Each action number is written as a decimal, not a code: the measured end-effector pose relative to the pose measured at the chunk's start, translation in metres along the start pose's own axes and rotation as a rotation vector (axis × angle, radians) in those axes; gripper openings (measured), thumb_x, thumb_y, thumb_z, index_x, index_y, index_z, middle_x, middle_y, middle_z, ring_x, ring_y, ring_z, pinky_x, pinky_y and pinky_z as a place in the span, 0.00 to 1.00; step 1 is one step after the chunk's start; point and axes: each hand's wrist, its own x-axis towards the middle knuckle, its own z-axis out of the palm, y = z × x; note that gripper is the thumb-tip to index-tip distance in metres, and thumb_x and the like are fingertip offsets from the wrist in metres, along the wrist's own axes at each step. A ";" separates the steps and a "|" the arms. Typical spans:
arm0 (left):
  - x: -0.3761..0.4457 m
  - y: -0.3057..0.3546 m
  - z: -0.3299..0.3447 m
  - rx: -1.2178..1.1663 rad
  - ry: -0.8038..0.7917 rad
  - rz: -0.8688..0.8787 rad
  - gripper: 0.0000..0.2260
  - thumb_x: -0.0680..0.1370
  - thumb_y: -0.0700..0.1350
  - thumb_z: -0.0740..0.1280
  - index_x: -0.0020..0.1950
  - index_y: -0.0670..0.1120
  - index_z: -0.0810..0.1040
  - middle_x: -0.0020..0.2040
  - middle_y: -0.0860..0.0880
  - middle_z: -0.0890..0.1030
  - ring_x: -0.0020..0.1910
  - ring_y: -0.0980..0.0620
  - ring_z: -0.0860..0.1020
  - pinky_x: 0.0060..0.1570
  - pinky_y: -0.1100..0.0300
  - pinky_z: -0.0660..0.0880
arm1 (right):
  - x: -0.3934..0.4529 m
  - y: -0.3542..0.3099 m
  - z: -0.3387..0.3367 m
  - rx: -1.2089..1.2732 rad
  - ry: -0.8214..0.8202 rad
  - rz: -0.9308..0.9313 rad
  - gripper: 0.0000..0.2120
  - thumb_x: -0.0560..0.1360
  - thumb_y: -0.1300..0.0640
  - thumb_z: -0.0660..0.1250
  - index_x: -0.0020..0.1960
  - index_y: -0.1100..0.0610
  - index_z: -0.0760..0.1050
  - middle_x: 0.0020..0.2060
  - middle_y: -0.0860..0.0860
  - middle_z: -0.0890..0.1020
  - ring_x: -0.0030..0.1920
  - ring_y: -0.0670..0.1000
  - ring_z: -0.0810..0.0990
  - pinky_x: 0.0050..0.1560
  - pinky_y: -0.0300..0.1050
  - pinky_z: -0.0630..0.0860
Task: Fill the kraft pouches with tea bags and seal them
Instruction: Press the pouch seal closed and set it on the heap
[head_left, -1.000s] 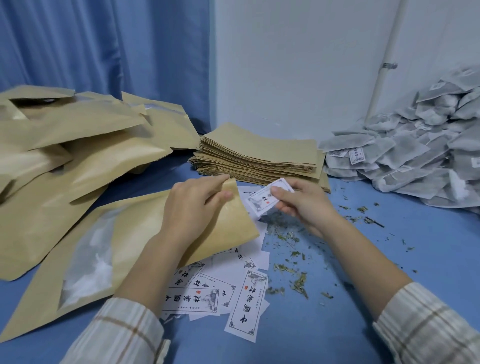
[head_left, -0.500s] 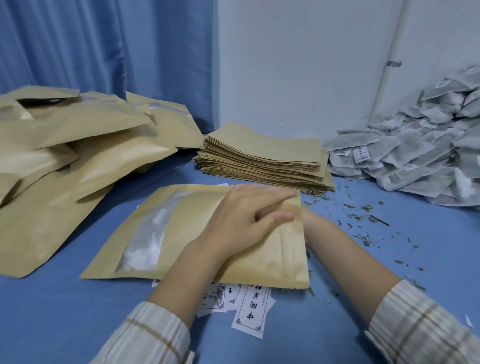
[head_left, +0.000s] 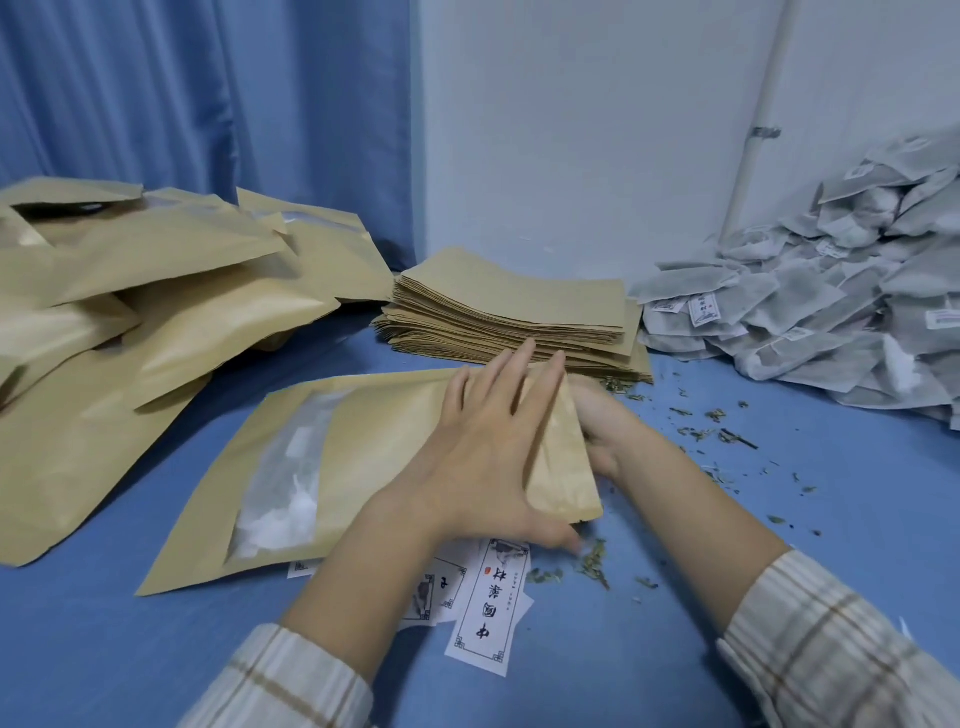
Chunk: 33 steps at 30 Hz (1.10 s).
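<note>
A kraft pouch (head_left: 384, 457) with a clear window lies flat on the blue counter (head_left: 831, 519), its open end turned to the right. Something white shows through the window. The left hand (head_left: 488, 457) rests on top of the pouch near that end, with the fingers straight and spread and the thumb down at the near corner of the pouch. The right hand (head_left: 602, 431) is at the mouth of the pouch, and most of it is hidden behind the paper edge, so I cannot tell if its fingers are spread or pinching something. Under the near edge of the pouch some white printed labels (head_left: 488, 608) stick out on the counter. Small pieces of loose tea leaves (head_left: 696, 431) are scattered to the right of the hands. Behind the pouch stands a neat stack of empty flat pouches (head_left: 509, 317), close to the white wall. To the right of this stack there is a big heap of grey tea bags (head_left: 831, 306). On the left side lies a pile of filled pouches (head_left: 171, 291), in front of a blue curtain (head_left: 208, 104). Both arms wear striped sleeves (head_left: 831, 654).
</note>
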 end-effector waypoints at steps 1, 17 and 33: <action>0.000 0.000 0.001 0.026 0.001 -0.007 0.58 0.58 0.67 0.70 0.77 0.53 0.38 0.77 0.52 0.39 0.75 0.54 0.37 0.73 0.48 0.39 | 0.000 -0.001 -0.003 -0.029 -0.018 -0.025 0.07 0.74 0.61 0.66 0.49 0.63 0.79 0.39 0.59 0.80 0.42 0.57 0.80 0.45 0.50 0.78; 0.015 0.022 -0.035 -0.466 0.251 0.121 0.24 0.63 0.52 0.61 0.57 0.48 0.77 0.69 0.51 0.71 0.70 0.56 0.66 0.67 0.51 0.64 | -0.021 -0.028 -0.057 -0.559 0.311 -0.404 0.05 0.76 0.53 0.65 0.45 0.46 0.79 0.32 0.41 0.82 0.33 0.40 0.78 0.37 0.38 0.73; 0.063 0.050 -0.093 -0.918 0.773 -0.135 0.17 0.77 0.43 0.67 0.29 0.51 0.71 0.26 0.58 0.63 0.29 0.62 0.62 0.31 0.68 0.59 | -0.140 -0.148 -0.108 -0.359 0.445 -0.561 0.12 0.74 0.52 0.69 0.44 0.62 0.81 0.32 0.56 0.82 0.30 0.50 0.80 0.33 0.38 0.78</action>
